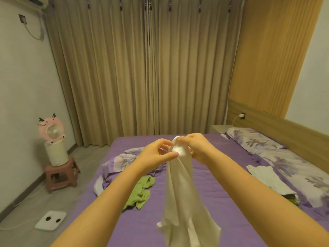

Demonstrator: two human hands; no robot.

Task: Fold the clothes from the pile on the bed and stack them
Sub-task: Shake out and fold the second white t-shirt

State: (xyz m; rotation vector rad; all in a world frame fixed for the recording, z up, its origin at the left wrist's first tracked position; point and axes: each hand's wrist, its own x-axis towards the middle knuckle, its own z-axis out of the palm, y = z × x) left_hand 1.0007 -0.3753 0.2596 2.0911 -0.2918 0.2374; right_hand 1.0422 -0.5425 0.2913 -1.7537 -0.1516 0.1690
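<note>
I hold a white garment [179, 189] up in front of me over the purple bed [210, 189]. My right hand [197, 146] grips its bunched top edge. My left hand [158, 152] pinches the same top edge from the left with thumb and fingers. The cloth hangs straight down and its lower end reaches the bottom of the view. A crumpled green garment [140, 193] lies on the sheet to the left, below my left forearm. A folded white piece [267, 179] lies on the right side of the bed on top of other folded clothes.
A floral purple blanket [122, 159] is bunched behind the green garment. Floral pillows [252, 138] line the headboard at right. On the floor at left are a white scale [50, 221] and a pink stool [60, 173] carrying a white unit with a pink fan [51, 131]. Curtains hang behind.
</note>
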